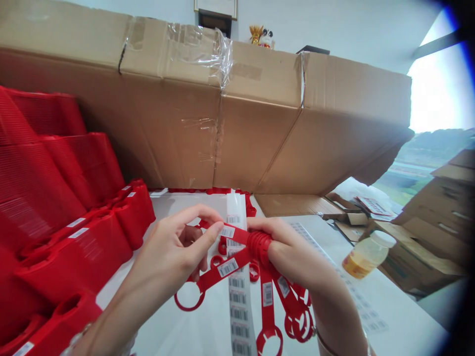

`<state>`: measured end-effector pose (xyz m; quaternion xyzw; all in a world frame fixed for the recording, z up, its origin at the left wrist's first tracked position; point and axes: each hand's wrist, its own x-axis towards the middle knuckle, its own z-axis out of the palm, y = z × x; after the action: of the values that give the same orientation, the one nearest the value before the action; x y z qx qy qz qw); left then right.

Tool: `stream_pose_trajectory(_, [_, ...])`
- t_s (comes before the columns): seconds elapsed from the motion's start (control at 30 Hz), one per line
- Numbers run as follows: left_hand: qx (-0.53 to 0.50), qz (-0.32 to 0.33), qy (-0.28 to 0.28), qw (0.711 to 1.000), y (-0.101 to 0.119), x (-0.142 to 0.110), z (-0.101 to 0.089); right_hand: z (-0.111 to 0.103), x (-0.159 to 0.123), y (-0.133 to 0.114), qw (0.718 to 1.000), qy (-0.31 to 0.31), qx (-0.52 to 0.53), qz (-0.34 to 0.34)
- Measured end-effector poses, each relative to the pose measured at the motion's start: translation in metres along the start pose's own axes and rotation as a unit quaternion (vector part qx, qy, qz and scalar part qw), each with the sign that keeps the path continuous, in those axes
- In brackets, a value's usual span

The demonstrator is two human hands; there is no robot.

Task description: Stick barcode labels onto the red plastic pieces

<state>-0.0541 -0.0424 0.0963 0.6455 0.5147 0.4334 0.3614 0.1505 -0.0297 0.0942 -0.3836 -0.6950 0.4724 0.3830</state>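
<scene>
Carefully, a person's left hand [178, 252] pinches a flat red plastic strap [208, 283], its grip closed between thumb and forefinger, while the right hand [293, 254] clenches a ribbed red collar [260, 245] at the bundle's hub. Barcode-labelled straps [267, 296] fan out from it, each ending in an open ring; one points down and left, another straight down, above a white counter [404, 316]. A strip of barcode labels [239, 311] lies beneath, near stacked red plastic crates [74, 262].

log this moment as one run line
left hand: pinches labelled red strap | right hand: grips ribbed red hub | beneath: barcode label strip
</scene>
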Motion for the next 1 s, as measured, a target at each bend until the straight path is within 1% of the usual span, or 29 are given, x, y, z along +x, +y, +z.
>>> stream_pose_trajectory(0.13, [-0.006, -0.014, -0.020, 1.000, 0.001, -0.001, 0.000, 0.001, -0.001, 0.000, 1.000, -0.001, 0.003, 0.003])
stream_pose_trajectory(0.33, [-0.009, -0.021, -0.022, 0.999, 0.000, -0.001, -0.001, 0.002, -0.001, -0.002, 1.000, -0.020, -0.016, 0.004])
stream_pose_trajectory(0.53, [-0.004, -0.045, -0.023, 0.999, 0.010, -0.005, 0.000, 0.000, -0.001, -0.005, 0.998, -0.042, -0.050, 0.017])
stream_pose_trajectory(0.7, [0.000, -0.044, -0.015, 0.999, 0.015, -0.006, 0.001, -0.001, -0.001, -0.004, 0.996, -0.034, -0.080, 0.009])
stream_pose_trajectory(0.87, [0.001, -0.047, -0.018, 0.999, 0.017, -0.007, 0.001, -0.001, -0.002, -0.002, 0.997, -0.034, -0.070, 0.004])
stream_pose_trajectory(1.0, [0.005, -0.041, -0.021, 0.999, 0.013, -0.005, 0.001, 0.000, -0.003, -0.003, 0.997, -0.035, -0.065, 0.006])
